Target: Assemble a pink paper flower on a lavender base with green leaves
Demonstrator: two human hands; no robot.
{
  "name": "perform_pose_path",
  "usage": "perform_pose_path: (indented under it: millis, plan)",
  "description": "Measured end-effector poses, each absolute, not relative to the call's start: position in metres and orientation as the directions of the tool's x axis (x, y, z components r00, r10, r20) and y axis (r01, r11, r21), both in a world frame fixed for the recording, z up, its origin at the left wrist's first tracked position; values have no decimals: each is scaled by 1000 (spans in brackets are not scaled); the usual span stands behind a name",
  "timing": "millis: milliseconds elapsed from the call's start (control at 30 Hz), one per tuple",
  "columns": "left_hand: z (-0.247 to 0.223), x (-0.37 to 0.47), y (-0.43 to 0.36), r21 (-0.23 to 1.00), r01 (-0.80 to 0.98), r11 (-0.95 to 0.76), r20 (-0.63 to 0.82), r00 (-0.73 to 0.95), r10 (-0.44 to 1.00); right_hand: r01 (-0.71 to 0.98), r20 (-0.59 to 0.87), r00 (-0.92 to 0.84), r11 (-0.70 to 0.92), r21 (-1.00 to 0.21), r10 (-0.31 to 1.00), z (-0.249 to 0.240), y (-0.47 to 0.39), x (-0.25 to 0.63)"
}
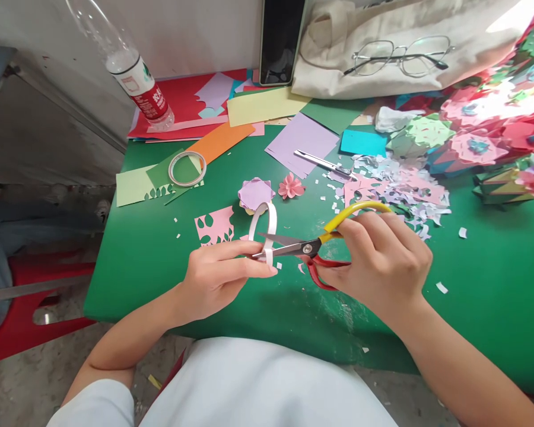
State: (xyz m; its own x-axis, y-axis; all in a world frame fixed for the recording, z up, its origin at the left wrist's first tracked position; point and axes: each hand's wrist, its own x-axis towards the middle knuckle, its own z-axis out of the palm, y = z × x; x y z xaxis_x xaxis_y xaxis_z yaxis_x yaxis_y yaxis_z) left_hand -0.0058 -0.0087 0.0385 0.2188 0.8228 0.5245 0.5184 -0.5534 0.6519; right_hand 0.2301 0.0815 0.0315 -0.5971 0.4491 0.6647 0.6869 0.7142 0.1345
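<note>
Between the fingertips of my left hand is a looped white strip, which looks like tape. My right hand grips scissors with one yellow and one red handle. The scissor blades are parted and lie across the lower part of the loop, beside my left fingers. Just behind the loop sit a purple paper flower shape and a small pink flower. A pink sheet with cut-out holes lies to the left of the loop.
On the green table are a tape roll, a utility knife, purple sheets and a heap of paper scraps. A bottle, phone, cloth bag with glasses, and paper flowers line the back.
</note>
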Motion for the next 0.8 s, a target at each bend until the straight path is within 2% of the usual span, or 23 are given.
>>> perform_pose_path:
  millis: [133, 300, 400, 467, 533, 600, 667, 733, 800]
  plan:
    - [37, -6, -7, 669, 514, -537, 531, 175, 829, 726, 698, -562, 668, 160, 443, 31, 77, 227]
    - [38, -4, -7, 735, 476, -483, 488, 123, 864, 691, 721, -597, 683, 237, 353, 33, 74, 227]
    - [41, -3, -10, 756, 452, -473, 462, 143, 875, 724, 727, -575, 647, 238, 376, 33, 83, 234]
    - [43, -6, -10, 712, 502, -492, 478, 167, 862, 800, 765, -491, 562, 209, 416, 30, 94, 242]
    - [44, -12, -6, 579, 658, -481, 529, 145, 836, 840, 780, -435, 516, 171, 449, 26, 105, 252]
    - [42, -20, 0, 432, 818, -380, 566, 82, 820, 845, 690, -457, 516, 140, 561, 23, 114, 260]
    - [38, -29, 6, 341, 910, -234, 529, 20, 849, 802, 505, -554, 586, 113, 662, 20, 119, 265]
    - [32, -37, 10, 297, 949, -107, 423, -31, 906, 726, 318, -667, 684, 73, 674, 17, 122, 268]
    - [26, -43, 13, 261, 965, -8, 298, -72, 952, 648, 216, -748, 761, 37, 627, 14, 124, 269]
